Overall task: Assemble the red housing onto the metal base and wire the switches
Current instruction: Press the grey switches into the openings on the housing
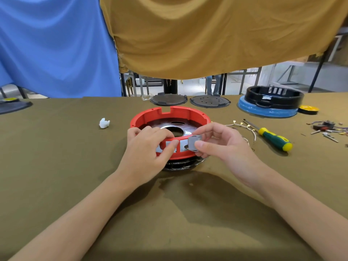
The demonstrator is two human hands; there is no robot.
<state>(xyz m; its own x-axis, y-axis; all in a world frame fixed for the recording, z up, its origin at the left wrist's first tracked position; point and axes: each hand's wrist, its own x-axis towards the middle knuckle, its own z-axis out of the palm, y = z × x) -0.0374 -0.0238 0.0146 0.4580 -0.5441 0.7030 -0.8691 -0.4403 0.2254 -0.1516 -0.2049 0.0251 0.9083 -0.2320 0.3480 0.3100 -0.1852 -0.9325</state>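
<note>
Two hands work at the near wall of the red housing [170,117], which sits on the metal base [180,163] in the middle of the desk [56,166]; the left hand [148,147] grasps the near rim of the housing, its fingers curled over the top edge and the thumb pressed on the outer wall beside the square openings; the right hand [224,146] pinches a small grey switch [194,143] between thumb and fingers, holding it against the outer wall just at the right opening; inside the ring a shiny metal plate [173,129] with a round hole is visible; to the right of the housing lie thin wires [243,127] with small terminals, and beside them a screwdriver [271,135] with a green and yellow handle; farther right there is a small heap of parts [325,128]; at the far edge stand two dark round lids [189,100] and a black housing [274,97] on a blue ring [267,111]; a white crumpled piece [104,123] lies to the left, well apart from the housing
</note>
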